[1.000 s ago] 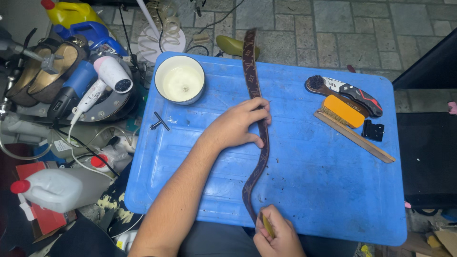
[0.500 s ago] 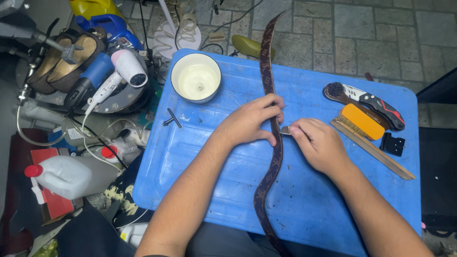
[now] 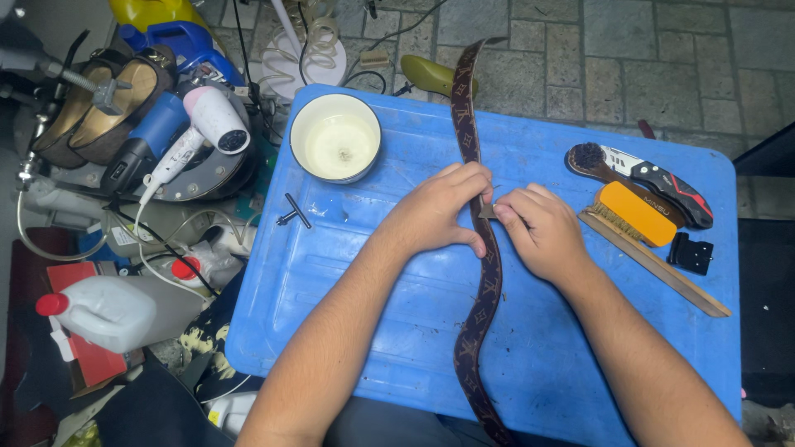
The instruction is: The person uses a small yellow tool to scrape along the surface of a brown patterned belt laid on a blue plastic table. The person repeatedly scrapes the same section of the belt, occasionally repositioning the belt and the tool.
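Observation:
A long dark brown patterned strap (image 3: 483, 308) lies lengthwise across the blue plastic table top (image 3: 397, 323), running past both the far and near edges. My left hand (image 3: 436, 211) presses down on the strap at mid-length, fingers curled over it. My right hand (image 3: 540, 228) sits just right of the strap and pinches a small grey piece (image 3: 487, 211) against the strap's edge.
A white bowl (image 3: 335, 147) stands at the far left of the table, a small black key-like tool (image 3: 294, 214) near it. At right lie brushes (image 3: 638, 217), a folding knife (image 3: 658, 184) and a wooden stick (image 3: 662, 269). A hair dryer (image 3: 203, 132), white jug (image 3: 108, 313) and clutter crowd the left floor.
My right hand came up from the near end of the strap to its middle, beside my left hand. The view has shifted closer.

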